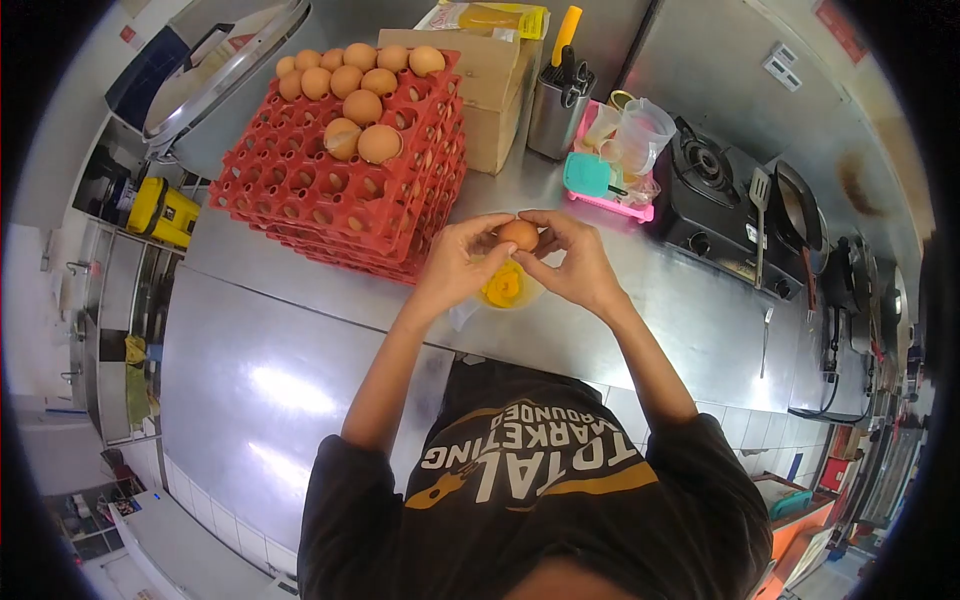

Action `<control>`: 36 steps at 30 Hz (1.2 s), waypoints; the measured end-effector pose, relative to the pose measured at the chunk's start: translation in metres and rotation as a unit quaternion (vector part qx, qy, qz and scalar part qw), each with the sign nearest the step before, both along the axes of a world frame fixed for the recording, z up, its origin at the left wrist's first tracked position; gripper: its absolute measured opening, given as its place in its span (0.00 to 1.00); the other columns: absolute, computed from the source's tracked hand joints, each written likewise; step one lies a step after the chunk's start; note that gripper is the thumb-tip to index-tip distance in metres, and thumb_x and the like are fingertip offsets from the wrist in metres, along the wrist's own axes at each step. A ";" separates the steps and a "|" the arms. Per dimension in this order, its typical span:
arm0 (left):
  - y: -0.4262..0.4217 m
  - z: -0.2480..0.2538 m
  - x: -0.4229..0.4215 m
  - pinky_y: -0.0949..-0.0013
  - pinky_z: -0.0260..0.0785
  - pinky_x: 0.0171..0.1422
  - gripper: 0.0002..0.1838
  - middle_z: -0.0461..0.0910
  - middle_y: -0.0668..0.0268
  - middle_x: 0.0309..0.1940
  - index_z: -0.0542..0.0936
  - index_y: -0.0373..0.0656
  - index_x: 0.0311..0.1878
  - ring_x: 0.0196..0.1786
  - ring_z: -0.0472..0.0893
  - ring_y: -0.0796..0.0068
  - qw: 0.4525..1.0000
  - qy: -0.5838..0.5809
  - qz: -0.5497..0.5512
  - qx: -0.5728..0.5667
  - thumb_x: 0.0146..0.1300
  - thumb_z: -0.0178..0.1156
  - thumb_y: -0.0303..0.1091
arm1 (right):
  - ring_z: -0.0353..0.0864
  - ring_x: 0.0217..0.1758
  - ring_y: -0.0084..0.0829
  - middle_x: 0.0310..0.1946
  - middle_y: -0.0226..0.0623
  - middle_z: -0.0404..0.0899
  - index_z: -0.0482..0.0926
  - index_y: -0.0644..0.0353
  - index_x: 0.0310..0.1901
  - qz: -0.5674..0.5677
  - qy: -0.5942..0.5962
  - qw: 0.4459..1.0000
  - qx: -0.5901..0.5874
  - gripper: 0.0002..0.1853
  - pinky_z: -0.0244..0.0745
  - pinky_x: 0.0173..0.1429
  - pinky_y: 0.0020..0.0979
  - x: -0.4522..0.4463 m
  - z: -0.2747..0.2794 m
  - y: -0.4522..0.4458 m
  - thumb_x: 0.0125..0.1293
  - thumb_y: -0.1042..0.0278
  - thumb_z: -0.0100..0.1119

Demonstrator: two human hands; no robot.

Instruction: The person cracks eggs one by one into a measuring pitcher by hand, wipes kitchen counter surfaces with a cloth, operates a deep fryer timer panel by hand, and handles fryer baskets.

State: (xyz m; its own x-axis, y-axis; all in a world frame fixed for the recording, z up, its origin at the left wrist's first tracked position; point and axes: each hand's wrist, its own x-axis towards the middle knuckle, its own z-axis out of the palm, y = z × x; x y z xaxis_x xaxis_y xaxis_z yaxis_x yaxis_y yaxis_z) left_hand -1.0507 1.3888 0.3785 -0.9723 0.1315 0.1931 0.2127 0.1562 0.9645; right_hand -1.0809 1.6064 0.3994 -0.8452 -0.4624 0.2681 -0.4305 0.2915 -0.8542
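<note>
Between the fingertips of both hands is a brown egg. My left hand grips it from the left, fingers and thumb closed on the shell. From the right, my right hand pinches the same egg. Directly below the hands, yellow yolks lie in a pale bowl, partly hidden by my left hand. To the left rises a stack of red egg trays. On its top tray several whole eggs sit toward the back, with what look like cracked shells nearer the front.
Behind the trays stands a cardboard box, beside a metal utensil holder. A pink basket holds plastic cups and a turquoise item. At right are a black gas stove, a spatula and a fork on the steel counter.
</note>
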 end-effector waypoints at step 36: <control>-0.008 0.112 0.031 0.57 0.82 0.62 0.27 0.86 0.51 0.58 0.85 0.36 0.65 0.57 0.89 0.51 0.935 0.269 0.205 -0.108 0.61 0.76 0.25 | 0.89 0.52 0.43 0.56 0.46 0.85 0.83 0.64 0.64 0.066 0.291 0.953 -0.058 0.31 0.87 0.55 0.37 -0.017 0.093 -0.048 0.57 0.78 0.81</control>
